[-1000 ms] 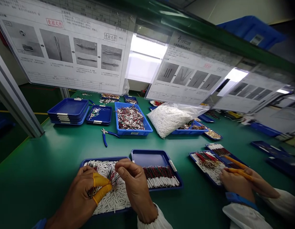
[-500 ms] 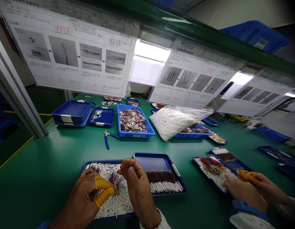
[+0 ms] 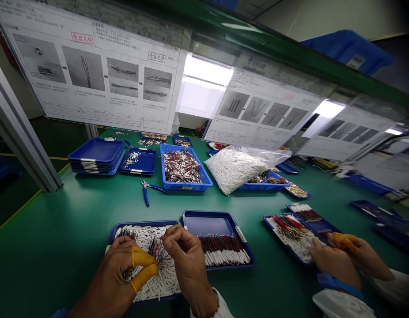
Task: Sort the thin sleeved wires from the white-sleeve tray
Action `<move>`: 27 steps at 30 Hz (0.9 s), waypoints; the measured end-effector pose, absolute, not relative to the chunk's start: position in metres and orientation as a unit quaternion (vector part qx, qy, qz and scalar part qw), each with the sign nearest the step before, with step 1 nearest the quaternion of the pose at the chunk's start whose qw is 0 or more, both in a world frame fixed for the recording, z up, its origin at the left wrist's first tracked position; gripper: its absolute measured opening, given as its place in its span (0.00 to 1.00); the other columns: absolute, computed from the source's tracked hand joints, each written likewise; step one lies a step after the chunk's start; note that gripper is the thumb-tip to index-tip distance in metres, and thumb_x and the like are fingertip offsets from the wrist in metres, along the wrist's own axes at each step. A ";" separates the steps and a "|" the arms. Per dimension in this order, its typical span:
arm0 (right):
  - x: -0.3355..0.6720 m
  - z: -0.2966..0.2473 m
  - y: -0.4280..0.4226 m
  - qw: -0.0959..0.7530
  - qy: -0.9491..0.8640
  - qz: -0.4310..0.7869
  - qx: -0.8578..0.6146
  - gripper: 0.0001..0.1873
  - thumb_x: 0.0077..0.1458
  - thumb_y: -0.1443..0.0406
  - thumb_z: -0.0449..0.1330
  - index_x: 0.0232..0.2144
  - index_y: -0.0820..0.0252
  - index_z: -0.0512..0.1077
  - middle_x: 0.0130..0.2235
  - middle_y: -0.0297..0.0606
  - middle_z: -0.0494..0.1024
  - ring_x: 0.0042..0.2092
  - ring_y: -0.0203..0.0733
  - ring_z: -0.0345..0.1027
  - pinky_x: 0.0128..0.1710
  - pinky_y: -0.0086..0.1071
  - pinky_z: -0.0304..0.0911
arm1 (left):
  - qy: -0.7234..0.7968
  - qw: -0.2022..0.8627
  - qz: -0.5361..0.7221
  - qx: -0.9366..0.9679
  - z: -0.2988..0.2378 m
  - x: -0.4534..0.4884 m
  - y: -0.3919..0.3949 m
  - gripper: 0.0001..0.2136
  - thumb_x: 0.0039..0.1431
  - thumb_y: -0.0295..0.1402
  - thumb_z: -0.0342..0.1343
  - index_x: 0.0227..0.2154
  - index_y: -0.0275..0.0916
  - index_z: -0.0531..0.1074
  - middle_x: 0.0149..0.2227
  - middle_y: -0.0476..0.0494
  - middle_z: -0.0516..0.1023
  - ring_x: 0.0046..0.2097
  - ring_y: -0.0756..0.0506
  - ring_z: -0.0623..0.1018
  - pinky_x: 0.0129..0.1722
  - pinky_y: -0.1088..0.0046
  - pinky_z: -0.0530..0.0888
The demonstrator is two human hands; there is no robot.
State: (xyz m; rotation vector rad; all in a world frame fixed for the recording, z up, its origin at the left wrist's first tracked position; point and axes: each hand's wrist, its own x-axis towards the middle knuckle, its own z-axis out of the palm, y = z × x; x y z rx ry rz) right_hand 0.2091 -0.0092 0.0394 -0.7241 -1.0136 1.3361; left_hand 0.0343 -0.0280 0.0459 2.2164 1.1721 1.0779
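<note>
Hands barely shifted since the earlier frame: left hand [image 3: 113, 276], in yellow finger cots [image 3: 143, 258], clamps thin wires [image 3: 156, 249] over a blue tray [image 3: 145, 224]; right hand [image 3: 187, 260] pinched together beside them. Light, springy, easily bent: hold near the bundle.

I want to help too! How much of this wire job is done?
Looks done: the tidy row of white-tipped red and green wires in the blue plastic tray. In hand: the left hand, with yellow finger cots, and right hand handle thin coloured wires. Still left: the loose white-tipped heap in the other blue tray.
</note>
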 end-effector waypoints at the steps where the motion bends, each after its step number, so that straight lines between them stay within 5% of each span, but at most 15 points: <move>1: 0.209 0.040 -0.009 0.612 -0.439 0.581 -0.310 0.11 0.51 0.63 0.72 0.22 0.58 0.76 0.29 0.32 0.70 0.33 0.38 0.62 0.36 0.32 0.61 | 0.416 0.207 0.384 0.797 0.045 0.034 -0.028 0.04 0.61 0.34 0.62 0.29 0.48 0.77 0.26 0.59 0.79 0.29 0.51 0.76 0.45 0.67 0.69; 6: 0.211 0.041 -0.008 0.599 -0.432 0.601 -0.306 0.06 0.50 0.64 0.73 0.28 0.56 0.80 0.30 0.32 0.74 0.33 0.37 0.65 0.35 0.30 0.62 | 0.419 0.202 0.379 0.800 0.044 0.034 -0.027 0.04 0.60 0.35 0.63 0.29 0.47 0.77 0.26 0.59 0.78 0.30 0.51 0.76 0.45 0.66 0.68; 10: 0.213 0.042 -0.009 0.589 -0.435 0.603 -0.317 0.11 0.51 0.62 0.73 0.39 0.53 0.82 0.34 0.35 0.77 0.36 0.39 0.69 0.37 0.31 0.64 | 0.416 0.198 0.376 0.804 0.042 0.034 -0.027 0.05 0.61 0.35 0.62 0.29 0.46 0.76 0.27 0.58 0.79 0.30 0.51 0.76 0.46 0.66 0.68; 16: 0.213 0.046 -0.009 0.597 -0.456 0.585 -0.307 0.02 0.52 0.64 0.72 0.29 0.54 0.83 0.32 0.34 0.74 0.36 0.38 0.66 0.37 0.32 0.64 | 0.428 0.200 0.368 0.801 0.040 0.033 -0.028 0.06 0.62 0.33 0.61 0.29 0.47 0.76 0.26 0.58 0.79 0.29 0.50 0.75 0.46 0.64 0.68; 27: 0.211 0.039 -0.009 0.611 -0.414 0.600 -0.308 0.11 0.51 0.60 0.72 0.25 0.57 0.75 0.30 0.32 0.70 0.35 0.39 0.63 0.38 0.33 0.60 | 0.397 0.185 0.396 0.807 0.044 0.034 -0.026 0.05 0.60 0.33 0.63 0.28 0.46 0.76 0.26 0.59 0.79 0.28 0.51 0.76 0.44 0.67 0.70</move>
